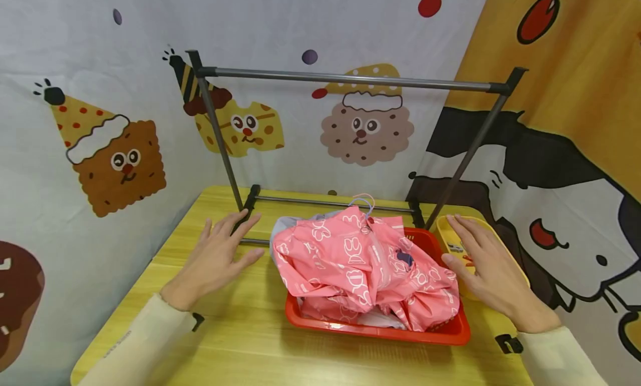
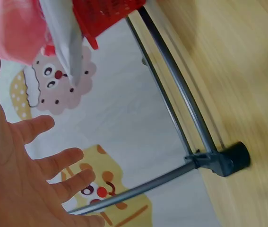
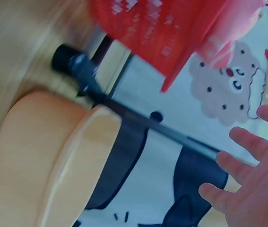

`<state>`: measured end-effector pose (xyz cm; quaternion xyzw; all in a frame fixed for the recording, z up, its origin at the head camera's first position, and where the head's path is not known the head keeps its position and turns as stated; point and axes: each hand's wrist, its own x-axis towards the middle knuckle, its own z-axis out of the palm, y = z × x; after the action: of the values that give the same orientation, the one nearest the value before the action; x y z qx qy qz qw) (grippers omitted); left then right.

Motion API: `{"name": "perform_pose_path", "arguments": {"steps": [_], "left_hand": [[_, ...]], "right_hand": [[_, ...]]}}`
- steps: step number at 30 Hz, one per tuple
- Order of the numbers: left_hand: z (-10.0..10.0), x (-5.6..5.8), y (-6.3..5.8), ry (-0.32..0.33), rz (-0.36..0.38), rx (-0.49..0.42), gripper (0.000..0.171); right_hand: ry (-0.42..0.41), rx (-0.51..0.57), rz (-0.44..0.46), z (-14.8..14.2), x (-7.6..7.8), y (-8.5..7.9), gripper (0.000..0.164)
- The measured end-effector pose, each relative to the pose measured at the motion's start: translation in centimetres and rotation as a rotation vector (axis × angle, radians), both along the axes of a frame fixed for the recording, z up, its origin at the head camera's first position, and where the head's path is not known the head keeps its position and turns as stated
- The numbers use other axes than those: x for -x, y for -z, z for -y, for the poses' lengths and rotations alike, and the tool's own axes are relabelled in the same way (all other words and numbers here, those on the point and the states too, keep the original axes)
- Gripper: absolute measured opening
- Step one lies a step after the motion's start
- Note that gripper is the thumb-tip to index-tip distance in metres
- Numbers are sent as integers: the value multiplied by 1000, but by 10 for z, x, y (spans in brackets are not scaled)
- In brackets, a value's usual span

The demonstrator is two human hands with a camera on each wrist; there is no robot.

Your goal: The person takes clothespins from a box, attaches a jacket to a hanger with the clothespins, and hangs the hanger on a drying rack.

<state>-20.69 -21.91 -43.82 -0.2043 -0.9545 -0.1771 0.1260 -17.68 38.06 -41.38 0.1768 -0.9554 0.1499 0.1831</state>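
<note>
Pink printed clothing (image 1: pixel 345 258) lies heaped in a red plastic basket (image 1: pixel 378 331) on the table, with two hanger hooks (image 1: pixel 364 201) poking out at its top. Grey-blue cloth (image 1: pixel 282 226) shows at the heap's left edge. To the left of the basket, my left hand (image 1: pixel 212 258) hovers with fingers spread and holds nothing; in its wrist view, the fingers (image 2: pixel 60 163) are apart from the clothing. My right hand (image 1: pixel 488 263) is held out on the other side, above a yellow container (image 1: pixel 506 247), fingers extended and nothing in them.
A grey metal clothes rack (image 1: pixel 350 79) stands behind the basket, its top bar bare. The yellow container holds small items, partly hidden by my right hand. Printed cloth (image 1: pixel 300 152) hangs behind the wooden table (image 1: pixel 240 330).
</note>
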Motion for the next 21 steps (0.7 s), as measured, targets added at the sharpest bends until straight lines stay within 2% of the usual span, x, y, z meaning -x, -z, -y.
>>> {"name": "perform_pose_path", "arguments": {"steps": [11, 21], "left_hand": [[-19, -9, -13, 58, -29, -13, 75], [-42, -9, -27, 125, -57, -46, 71]], "right_hand": [[-36, 6, 61, 30, -2, -13, 87], [-62, -13, 129, 52, 0, -21, 79]]}}
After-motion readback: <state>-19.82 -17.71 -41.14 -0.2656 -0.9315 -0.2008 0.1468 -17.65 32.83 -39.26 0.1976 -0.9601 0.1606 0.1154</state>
